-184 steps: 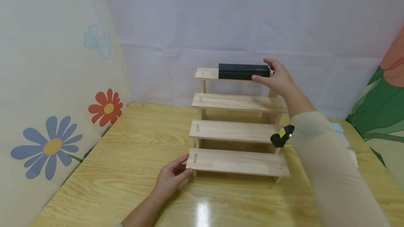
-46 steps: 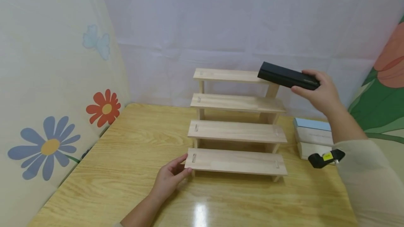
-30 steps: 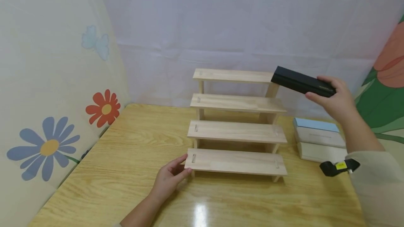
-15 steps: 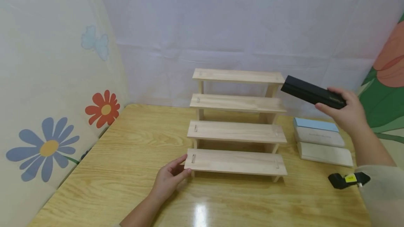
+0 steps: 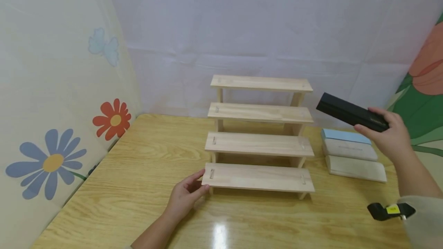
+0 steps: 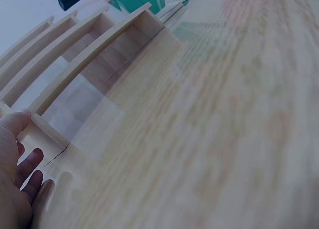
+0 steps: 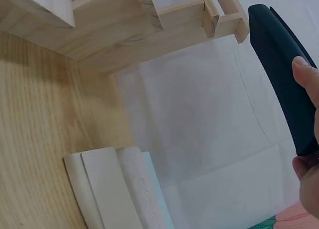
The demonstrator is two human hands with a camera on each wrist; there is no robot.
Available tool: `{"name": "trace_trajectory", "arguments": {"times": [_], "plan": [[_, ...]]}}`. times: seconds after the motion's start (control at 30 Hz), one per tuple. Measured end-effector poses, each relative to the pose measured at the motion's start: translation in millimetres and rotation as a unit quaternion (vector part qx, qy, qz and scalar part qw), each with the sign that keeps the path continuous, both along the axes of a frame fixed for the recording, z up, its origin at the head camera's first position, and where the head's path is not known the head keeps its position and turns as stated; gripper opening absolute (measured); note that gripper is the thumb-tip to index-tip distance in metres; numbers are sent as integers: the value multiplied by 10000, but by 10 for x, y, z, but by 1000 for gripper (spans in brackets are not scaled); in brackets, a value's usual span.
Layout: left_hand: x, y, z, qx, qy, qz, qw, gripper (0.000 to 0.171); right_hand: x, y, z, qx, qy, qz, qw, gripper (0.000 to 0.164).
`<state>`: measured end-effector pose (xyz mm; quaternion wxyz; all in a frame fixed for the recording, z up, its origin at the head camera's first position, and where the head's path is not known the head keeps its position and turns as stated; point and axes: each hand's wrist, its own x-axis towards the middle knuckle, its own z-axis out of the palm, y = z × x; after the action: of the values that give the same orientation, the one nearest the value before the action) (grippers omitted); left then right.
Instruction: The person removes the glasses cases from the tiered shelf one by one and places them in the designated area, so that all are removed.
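In the head view my right hand [image 5: 391, 135] grips one end of a long black glasses case [image 5: 351, 112], thumb on the near side and fingers on the far side. The case is held in the air, tilted, right of the stepped wooden display stand [image 5: 259, 143]. The right wrist view shows the thumb pressed along the case [image 7: 279, 74]. My left hand [image 5: 185, 197] pinches the left end of the stand's lowest shelf, its thumb at the front corner. In the left wrist view the other fingers [image 6: 31, 162] hang below the shelf.
Right of the stand, a light-coloured case [image 5: 356, 168] lies in front of a grey-white case [image 5: 349, 149] and a light blue one [image 5: 346, 135] on the wooden table [image 5: 155, 156]. A white cloth [image 5: 242, 22] hangs behind; a flower-printed panel [image 5: 52, 87] stands at the left.
The glasses case, lying on the top shelf at first, has been lifted off and carried right and down by my right hand. The left hand has stayed at the lowest shelf.
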<state>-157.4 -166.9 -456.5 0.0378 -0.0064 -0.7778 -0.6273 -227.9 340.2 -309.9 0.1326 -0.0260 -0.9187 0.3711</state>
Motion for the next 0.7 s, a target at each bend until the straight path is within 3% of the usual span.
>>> {"name": "trace_trajectory", "arguments": {"times": [0.27,0.7], "plan": [[-8,-6,-13,-72,-47,-2,10000,49,87,6,-158,218,95,-350,9991,80],[7,2,9,-63,-13,-44,10000,50,243,69,-384,289,107,-362,9989,78]]}}
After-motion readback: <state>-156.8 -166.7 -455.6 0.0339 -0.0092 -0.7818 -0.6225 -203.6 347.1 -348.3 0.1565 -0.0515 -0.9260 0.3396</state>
